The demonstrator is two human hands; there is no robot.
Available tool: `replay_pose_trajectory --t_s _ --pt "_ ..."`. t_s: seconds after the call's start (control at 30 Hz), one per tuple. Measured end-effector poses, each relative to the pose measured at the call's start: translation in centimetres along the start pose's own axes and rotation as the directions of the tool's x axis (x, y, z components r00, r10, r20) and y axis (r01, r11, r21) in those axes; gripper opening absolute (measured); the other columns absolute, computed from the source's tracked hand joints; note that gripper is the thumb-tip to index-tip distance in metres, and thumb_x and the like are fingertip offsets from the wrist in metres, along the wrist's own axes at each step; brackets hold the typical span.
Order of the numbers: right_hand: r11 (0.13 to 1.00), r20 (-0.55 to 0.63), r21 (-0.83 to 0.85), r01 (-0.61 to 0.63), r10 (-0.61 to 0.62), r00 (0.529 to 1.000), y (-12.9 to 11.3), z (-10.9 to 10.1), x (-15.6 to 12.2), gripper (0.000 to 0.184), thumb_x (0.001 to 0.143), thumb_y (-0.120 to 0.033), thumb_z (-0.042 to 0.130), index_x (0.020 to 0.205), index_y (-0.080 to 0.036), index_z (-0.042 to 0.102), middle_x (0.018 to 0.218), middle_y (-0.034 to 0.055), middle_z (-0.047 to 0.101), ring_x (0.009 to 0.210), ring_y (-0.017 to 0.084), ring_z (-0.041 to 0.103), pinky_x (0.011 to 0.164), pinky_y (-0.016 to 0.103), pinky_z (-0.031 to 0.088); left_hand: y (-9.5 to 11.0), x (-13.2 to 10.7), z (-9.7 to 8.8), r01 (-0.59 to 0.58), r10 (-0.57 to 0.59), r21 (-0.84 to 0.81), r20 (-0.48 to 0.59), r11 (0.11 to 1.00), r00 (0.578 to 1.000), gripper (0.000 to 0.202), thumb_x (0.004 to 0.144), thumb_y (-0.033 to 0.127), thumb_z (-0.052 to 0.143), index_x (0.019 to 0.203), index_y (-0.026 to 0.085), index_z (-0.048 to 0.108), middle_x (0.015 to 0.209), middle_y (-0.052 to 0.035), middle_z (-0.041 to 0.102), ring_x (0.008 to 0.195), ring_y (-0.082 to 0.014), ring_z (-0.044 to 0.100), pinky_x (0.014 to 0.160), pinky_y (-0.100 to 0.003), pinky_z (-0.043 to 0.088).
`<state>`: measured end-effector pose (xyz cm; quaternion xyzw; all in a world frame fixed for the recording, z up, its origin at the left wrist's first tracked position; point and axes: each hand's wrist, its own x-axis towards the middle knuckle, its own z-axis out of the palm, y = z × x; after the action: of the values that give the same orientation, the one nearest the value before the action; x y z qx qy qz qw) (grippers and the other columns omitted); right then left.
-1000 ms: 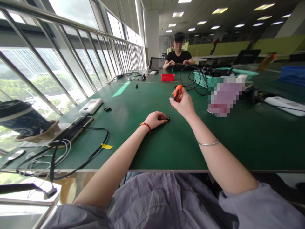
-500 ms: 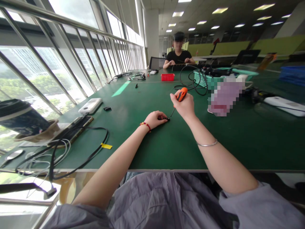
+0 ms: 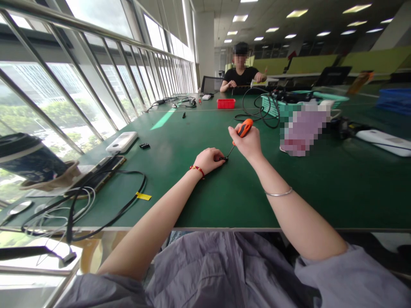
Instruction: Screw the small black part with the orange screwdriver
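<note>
My right hand [image 3: 246, 143] is closed round an orange-handled screwdriver [image 3: 243, 128], held at a slant with its tip down on a small black part [image 3: 225, 159]. My left hand [image 3: 209, 159] rests on the green table [image 3: 205, 201] with its fingers curled, pinching that small black part in place. Most of the part is hidden under my fingertips. A red bead bracelet sits on my left wrist and a silver bangle on my right forearm.
To the left lie a white box [image 3: 122, 142], a small black piece [image 3: 144, 146], a phone [image 3: 98, 175], black and white cables [image 3: 77, 205] and a yellow tag [image 3: 143, 196]. Further back are a red tray [image 3: 226, 104], a green basket with cables [image 3: 272, 105] and a person in black [image 3: 241, 75].
The screwdriver's tip lifted off the part half a second ago and is now back down on it. My left hand has stayed put. The far person raised a hand.
</note>
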<state>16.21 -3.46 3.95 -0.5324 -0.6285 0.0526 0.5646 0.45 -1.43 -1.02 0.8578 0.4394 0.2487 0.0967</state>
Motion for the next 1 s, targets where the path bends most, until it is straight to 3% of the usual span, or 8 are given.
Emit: replay_pose_trajectory --t_s 0.73,1.0 --pt "0.999 0.057 -0.044 -0.006 0.008 0.998 0.02 0.0 -0.17 0.035 0.075 -0.05 0.049 0.053 -0.024 0.044 0.051 0.0009 0.049 0.055 0.017 0.052 0.065 0.031 0.046 0.03 0.02 -0.08 -0.001 0.001 -0.012 0.013 1.0 1.0 0.016 0.076 0.029 0.064 0.085 0.018 0.07 0.075 -0.0012 0.063 0.073 -0.016 0.058 0.068 -0.027 0.046" --pt "0.998 0.075 0.011 -0.07 0.068 0.995 0.59 0.15 0.17 0.029 0.071 -0.048 0.054 0.057 -0.024 0.049 0.055 0.0003 0.053 0.057 0.018 0.054 0.065 0.033 0.047 -0.03 0.05 -0.1 0.001 -0.001 -0.016 0.018 1.0 1.0 0.016 0.076 0.03 0.064 0.085 0.019 0.07 0.075 -0.0012 0.063 0.073 -0.016 0.058 0.069 -0.028 0.046"
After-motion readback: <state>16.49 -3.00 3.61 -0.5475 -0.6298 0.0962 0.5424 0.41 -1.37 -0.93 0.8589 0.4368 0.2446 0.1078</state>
